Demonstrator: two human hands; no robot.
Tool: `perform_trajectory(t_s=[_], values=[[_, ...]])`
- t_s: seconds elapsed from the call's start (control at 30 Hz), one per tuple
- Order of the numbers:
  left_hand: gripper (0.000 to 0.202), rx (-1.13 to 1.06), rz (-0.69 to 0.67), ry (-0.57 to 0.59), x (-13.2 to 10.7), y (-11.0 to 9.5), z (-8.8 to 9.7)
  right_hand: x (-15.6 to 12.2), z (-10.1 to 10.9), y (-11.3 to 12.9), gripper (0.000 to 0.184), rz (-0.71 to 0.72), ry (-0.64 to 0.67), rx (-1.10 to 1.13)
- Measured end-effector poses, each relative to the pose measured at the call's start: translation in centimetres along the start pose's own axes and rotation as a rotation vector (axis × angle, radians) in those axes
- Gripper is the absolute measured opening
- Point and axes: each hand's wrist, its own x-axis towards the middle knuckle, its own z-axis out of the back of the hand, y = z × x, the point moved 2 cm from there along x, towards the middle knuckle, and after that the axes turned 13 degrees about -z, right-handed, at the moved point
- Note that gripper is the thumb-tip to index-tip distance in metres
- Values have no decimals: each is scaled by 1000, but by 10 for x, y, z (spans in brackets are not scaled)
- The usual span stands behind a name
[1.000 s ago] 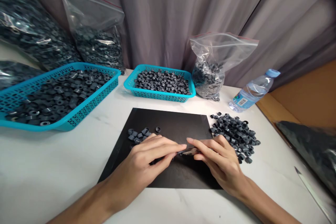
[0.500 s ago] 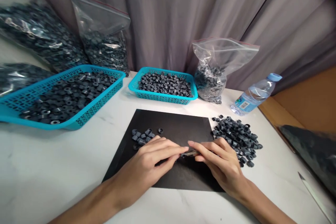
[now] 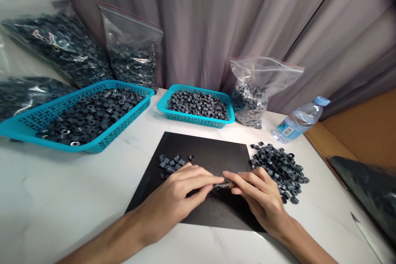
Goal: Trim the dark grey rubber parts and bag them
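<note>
Over the black mat (image 3: 213,156), my left hand (image 3: 185,185) is closed, thumb and fingers pinching a small dark grey plastic piece (image 3: 217,186) that is mostly hidden by the fingertips. My right hand (image 3: 262,194) is closed around a thin metal tool (image 3: 228,184); its exact kind cannot be made out. The tool's tip meets the piece at the left fingertips. Just beyond my left hand lies a small group of grey plastic rings (image 3: 171,164) on the mat. A larger heap of the same rings (image 3: 278,169) lies beside my right hand.
Two blue baskets, a large one (image 3: 95,145) at left and a smaller one (image 3: 198,121) at the back, hold dark parts. Clear zip bags of parts (image 3: 133,62) stand behind. At right are a water bottle (image 3: 300,119), a knife-like blade (image 3: 366,235) and a cardboard box (image 3: 361,119).
The whole view has shifted slightly, so most things sit a little lower in the picture. Both hands keep nearly the same pose, still together at the piece and metal tool.
</note>
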Motion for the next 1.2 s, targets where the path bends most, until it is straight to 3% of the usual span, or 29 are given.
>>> perform_trajectory(t_s=[0.47,0.73,0.93,1.07,1.2], values=[[28,-65,-18,-75,-2,6,-5,-2,0,0,45,36,-17,-56],[30,-81,4,-67,-2,7,-5,-2,3,2,45,35,-103,-19],[25,-64,191,-121,0,9,-4,4,3,9,35,-63,-70,97],[17,-204,344,-55,3,7,-6,3,1,17,35,-65,-37,207],[19,-304,401,-5,6,3,-11,1,-2,25,25,-99,-32,342]])
